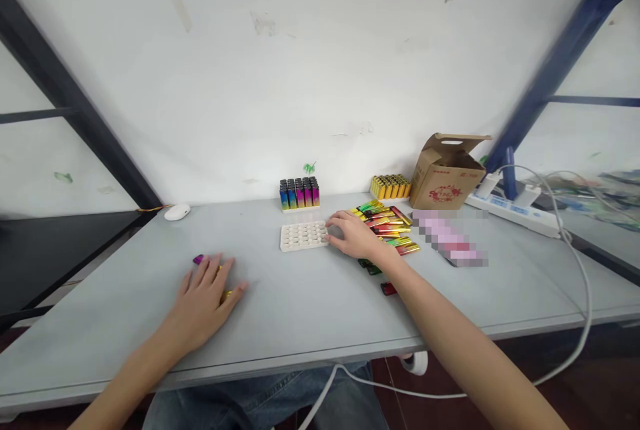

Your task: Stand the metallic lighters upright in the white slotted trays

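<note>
Basically, clock centred on the tray: grey table (280,323) fills the scene. Box (443,180), flap up, at 2 o'clock; power strip (543,219), plugs in, at 3, far right. Pink item (445,233), pixelated, also at 3, nearer. Left hand (203,303) at 8, palm down, fingers spread over lighters: purple end (198,259) and gold bits (227,295) peek out; not clenched. Right hand (355,233) at 3, thumb and fingers bent at the tray's right end, touching; can't tell if it grips. Tray (303,237), white, flat, slots showing. Blue-purple set (300,195), upright in rows, at 12; yellow set (391,187), upright, at 2, beside the box. White puck (177,213) at 9. Loose lighters (397,230) piled at 3, by the right hand; red lighter (388,289) at 4.
</note>
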Action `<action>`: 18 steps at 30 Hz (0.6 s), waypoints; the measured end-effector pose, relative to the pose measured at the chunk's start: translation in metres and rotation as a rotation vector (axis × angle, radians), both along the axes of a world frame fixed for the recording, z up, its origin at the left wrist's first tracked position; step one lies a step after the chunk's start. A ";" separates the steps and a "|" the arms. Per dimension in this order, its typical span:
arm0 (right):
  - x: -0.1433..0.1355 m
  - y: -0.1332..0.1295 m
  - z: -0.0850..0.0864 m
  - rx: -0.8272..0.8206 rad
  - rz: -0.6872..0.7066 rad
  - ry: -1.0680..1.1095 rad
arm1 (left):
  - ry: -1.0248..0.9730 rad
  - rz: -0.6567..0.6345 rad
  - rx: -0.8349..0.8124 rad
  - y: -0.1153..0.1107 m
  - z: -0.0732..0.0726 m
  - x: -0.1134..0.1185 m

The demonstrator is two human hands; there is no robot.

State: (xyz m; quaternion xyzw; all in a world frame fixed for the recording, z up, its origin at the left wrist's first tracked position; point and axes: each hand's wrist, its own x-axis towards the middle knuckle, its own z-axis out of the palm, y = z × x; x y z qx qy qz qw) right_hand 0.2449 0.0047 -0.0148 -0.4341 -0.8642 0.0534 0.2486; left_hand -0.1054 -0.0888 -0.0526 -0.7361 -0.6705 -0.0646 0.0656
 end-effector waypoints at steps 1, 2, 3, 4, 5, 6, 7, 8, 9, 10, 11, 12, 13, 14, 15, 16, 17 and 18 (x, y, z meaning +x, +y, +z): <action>-0.001 -0.001 0.000 -0.008 0.000 -0.001 | -0.004 0.001 0.049 0.004 -0.003 0.003; -0.002 -0.001 -0.001 -0.013 -0.001 -0.001 | -0.005 -0.012 0.072 0.010 -0.005 0.007; -0.002 -0.002 -0.001 -0.018 -0.002 0.000 | -0.012 -0.035 0.070 0.017 -0.005 0.012; -0.002 -0.002 -0.001 -0.021 -0.005 0.002 | -0.031 -0.059 0.063 0.025 -0.004 0.017; -0.002 -0.002 -0.001 -0.024 -0.009 0.004 | -0.047 -0.083 0.053 0.033 -0.002 0.023; -0.002 -0.001 -0.001 -0.027 -0.014 0.005 | -0.057 -0.101 0.036 0.041 0.001 0.028; -0.002 -0.001 -0.001 -0.030 -0.018 0.004 | -0.053 -0.111 0.014 0.049 0.004 0.034; -0.001 -0.001 0.000 -0.033 -0.021 0.002 | -0.035 -0.112 0.010 0.057 0.007 0.040; -0.001 -0.001 0.000 -0.035 -0.024 0.000 | -0.010 -0.114 0.018 0.064 0.010 0.045; 0.000 -0.001 0.001 -0.034 -0.025 0.000 | 0.013 -0.118 0.030 0.072 0.014 0.049; 0.000 -0.001 0.001 -0.033 -0.024 0.000 | 0.026 -0.133 0.043 0.079 0.017 0.052; 0.001 -0.001 0.001 -0.031 -0.024 0.002 | 0.030 -0.156 0.041 0.087 0.020 0.054; 0.001 -0.001 0.002 -0.029 -0.024 0.005 | 0.025 -0.170 0.033 0.095 0.023 0.055; 0.001 -0.001 0.002 -0.028 -0.024 0.008 | 0.002 -0.196 0.014 0.102 0.025 0.054; 0.001 -0.002 0.002 -0.026 -0.024 0.011 | -0.042 -0.212 0.001 0.109 0.026 0.051; 0.000 -0.002 0.002 -0.022 -0.021 0.013 | -0.088 -0.209 0.013 0.115 0.027 0.048; -0.001 -0.003 0.003 -0.016 -0.016 0.015 | -0.127 -0.204 0.043 0.119 0.028 0.045; -0.002 -0.004 0.003 -0.008 -0.009 0.016 | -0.167 -0.193 0.073 0.122 0.028 0.042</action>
